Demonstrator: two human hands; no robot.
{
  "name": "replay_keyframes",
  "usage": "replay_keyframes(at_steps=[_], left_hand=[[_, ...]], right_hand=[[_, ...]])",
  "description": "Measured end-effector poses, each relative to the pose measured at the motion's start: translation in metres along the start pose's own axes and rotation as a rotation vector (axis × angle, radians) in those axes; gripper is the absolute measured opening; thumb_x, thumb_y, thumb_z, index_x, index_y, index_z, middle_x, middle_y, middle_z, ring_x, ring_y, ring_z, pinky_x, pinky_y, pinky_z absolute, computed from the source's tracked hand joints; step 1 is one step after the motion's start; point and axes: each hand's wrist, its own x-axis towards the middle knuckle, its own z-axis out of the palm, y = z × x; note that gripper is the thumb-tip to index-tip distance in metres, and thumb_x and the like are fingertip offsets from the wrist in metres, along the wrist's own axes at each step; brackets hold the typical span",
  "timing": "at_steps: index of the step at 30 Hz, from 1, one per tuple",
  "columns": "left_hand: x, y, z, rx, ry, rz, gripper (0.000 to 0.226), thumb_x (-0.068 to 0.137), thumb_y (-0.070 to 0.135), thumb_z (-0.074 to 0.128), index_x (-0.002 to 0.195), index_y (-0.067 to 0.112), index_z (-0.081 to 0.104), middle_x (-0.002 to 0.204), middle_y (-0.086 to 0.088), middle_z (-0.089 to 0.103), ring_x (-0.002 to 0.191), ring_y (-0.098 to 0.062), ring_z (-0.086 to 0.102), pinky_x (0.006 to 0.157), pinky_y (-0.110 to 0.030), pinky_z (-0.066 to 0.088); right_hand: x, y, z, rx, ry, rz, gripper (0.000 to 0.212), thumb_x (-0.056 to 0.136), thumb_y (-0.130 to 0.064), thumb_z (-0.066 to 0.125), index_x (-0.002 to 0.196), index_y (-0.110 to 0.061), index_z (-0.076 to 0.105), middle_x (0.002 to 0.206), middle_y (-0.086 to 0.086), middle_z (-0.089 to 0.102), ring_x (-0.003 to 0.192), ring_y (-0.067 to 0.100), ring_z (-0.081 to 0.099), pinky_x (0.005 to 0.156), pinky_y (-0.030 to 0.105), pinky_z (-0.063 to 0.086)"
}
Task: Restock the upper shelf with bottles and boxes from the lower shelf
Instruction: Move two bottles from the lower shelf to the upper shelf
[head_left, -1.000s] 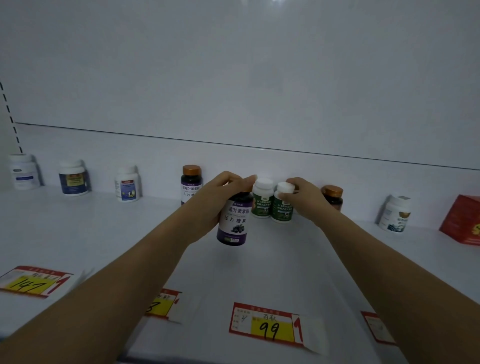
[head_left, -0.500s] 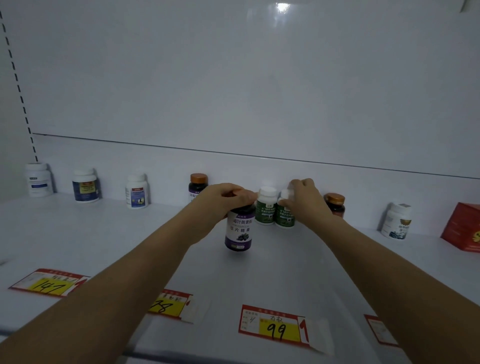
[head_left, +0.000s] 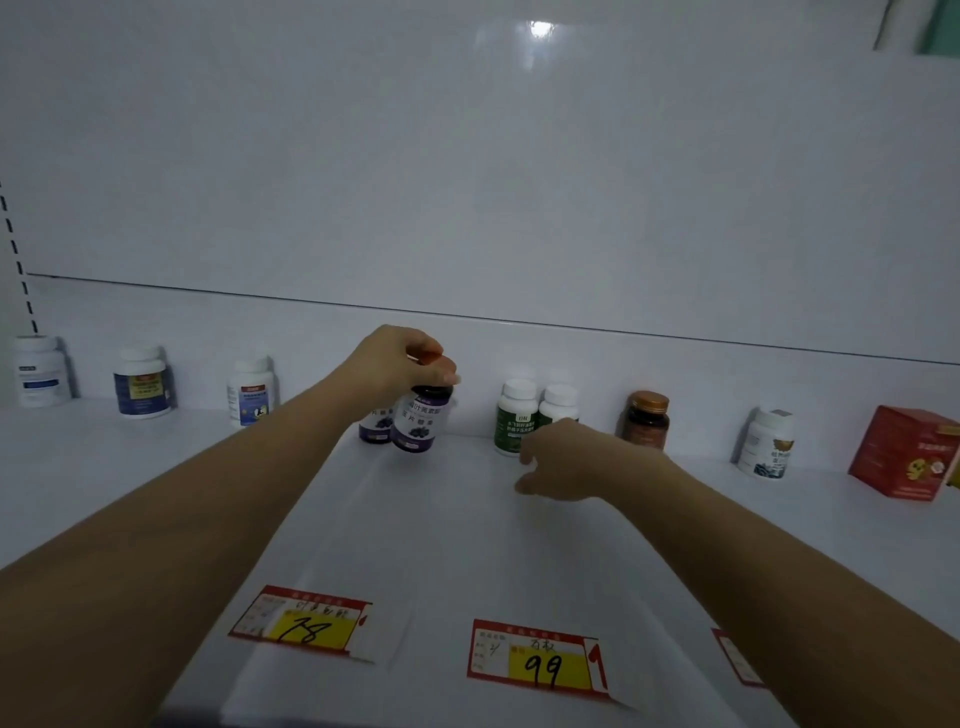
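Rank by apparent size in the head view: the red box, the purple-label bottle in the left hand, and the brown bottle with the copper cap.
1. Red box, largest, though cut off by the frame edge.
2. Purple-label bottle, held by the left hand; it stands nearer the camera, so this rank is unsure.
3. Brown bottle, smallest.

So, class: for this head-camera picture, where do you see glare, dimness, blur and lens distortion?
Head view: a bright glare spot on the back panel at top; overall dim, bluish light; the right hand is slightly motion-blurred; the wide lens bows the panel seam, and the small print on the price tags is unreadable.
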Motion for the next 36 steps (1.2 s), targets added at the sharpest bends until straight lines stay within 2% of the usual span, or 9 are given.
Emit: replay_keyframes(at_steps=[5, 9, 14, 18, 23, 26, 29, 32, 36], left_hand=[[0.021, -0.010, 0.002, 0.103, 0.003, 0.040, 0.055, 0.077, 0.026, 0.075, 0.126, 0.009, 0.057, 0.127, -0.008, 0.060, 0.112, -0.021, 0.055, 0.089, -0.031, 0.044], [0.033, -0.018, 0.001, 0.226, -0.013, 0.072, 0.049, 0.077, 0.024, 0.075, 0.122, 0.010, 0.060, 0.121, -0.008, 0.063, 0.104, -0.020, 0.056, 0.082, -0.029, 0.044], [0.045, -0.031, -0.001, 0.389, 0.024, 0.052, 0.042, 0.073, 0.037, 0.075, 0.112, 0.023, 0.066, 0.119, -0.011, 0.060, 0.113, -0.030, 0.055, 0.098, -0.045, 0.047], [0.048, -0.033, 0.001, 0.461, 0.067, 0.097, 0.031, 0.083, 0.026, 0.068, 0.112, 0.016, 0.068, 0.117, -0.007, 0.066, 0.113, -0.025, 0.056, 0.096, -0.039, 0.045], [0.050, -0.033, 0.005, 0.683, 0.037, 0.124, 0.035, 0.087, 0.025, 0.063, 0.121, 0.020, 0.063, 0.125, -0.005, 0.062, 0.116, -0.027, 0.053, 0.092, -0.036, 0.043], [0.043, -0.035, 0.015, 0.834, 0.097, 0.211, 0.038, 0.084, 0.022, 0.064, 0.120, 0.016, 0.060, 0.129, -0.007, 0.054, 0.119, -0.032, 0.044, 0.092, -0.038, 0.038], [0.028, -0.035, 0.021, 0.808, 0.206, 0.350, 0.041, 0.082, 0.021, 0.065, 0.122, 0.010, 0.058, 0.130, -0.012, 0.052, 0.119, -0.034, 0.041, 0.092, -0.039, 0.035], [0.010, -0.026, 0.025, 0.929, 0.096, 0.377, 0.041, 0.085, 0.033, 0.061, 0.120, 0.013, 0.058, 0.123, -0.010, 0.055, 0.115, -0.033, 0.044, 0.093, -0.041, 0.038], [-0.025, -0.011, 0.026, 1.028, -0.169, 0.219, 0.044, 0.089, 0.044, 0.054, 0.119, 0.013, 0.056, 0.114, -0.009, 0.058, 0.104, -0.027, 0.051, 0.091, -0.040, 0.042]], right_hand=[[0.004, -0.006, 0.006, 0.046, 0.014, -0.035, 0.043, 0.095, -0.035, 0.050, 0.128, -0.007, 0.054, 0.127, 0.011, 0.057, 0.115, 0.026, 0.056, 0.097, 0.034, 0.048], [0.010, -0.007, 0.006, 0.049, 0.036, -0.044, 0.043, 0.095, -0.035, 0.049, 0.126, -0.007, 0.055, 0.125, 0.010, 0.058, 0.113, 0.025, 0.057, 0.096, 0.034, 0.049], [0.014, -0.010, 0.008, 0.039, 0.042, -0.058, 0.043, 0.096, -0.035, 0.048, 0.127, -0.007, 0.055, 0.126, 0.010, 0.058, 0.115, 0.025, 0.056, 0.097, 0.033, 0.048], [0.013, -0.012, 0.009, 0.038, 0.036, -0.039, 0.043, 0.096, -0.035, 0.049, 0.128, -0.007, 0.054, 0.127, 0.010, 0.057, 0.115, 0.025, 0.055, 0.097, 0.034, 0.048], [0.013, -0.016, 0.012, 0.039, 0.031, -0.011, 0.040, 0.095, -0.030, 0.049, 0.126, -0.006, 0.055, 0.124, 0.010, 0.058, 0.112, 0.026, 0.057, 0.094, 0.034, 0.049], [0.010, -0.020, 0.014, 0.028, 0.017, 0.002, 0.039, 0.096, -0.027, 0.048, 0.128, -0.006, 0.054, 0.125, 0.011, 0.057, 0.112, 0.027, 0.056, 0.094, 0.035, 0.049], [0.004, -0.023, 0.013, 0.029, 0.001, 0.025, 0.039, 0.096, -0.026, 0.048, 0.129, -0.006, 0.053, 0.126, 0.011, 0.056, 0.113, 0.027, 0.056, 0.096, 0.036, 0.049], [-0.005, -0.024, 0.010, 0.026, 0.004, 0.045, 0.039, 0.096, -0.025, 0.048, 0.130, -0.007, 0.052, 0.126, 0.011, 0.056, 0.113, 0.028, 0.056, 0.094, 0.035, 0.048], [-0.028, -0.024, 0.006, 0.014, 0.036, 0.067, 0.037, 0.096, -0.024, 0.047, 0.127, -0.006, 0.054, 0.124, 0.010, 0.058, 0.110, 0.026, 0.058, 0.089, 0.033, 0.048]])
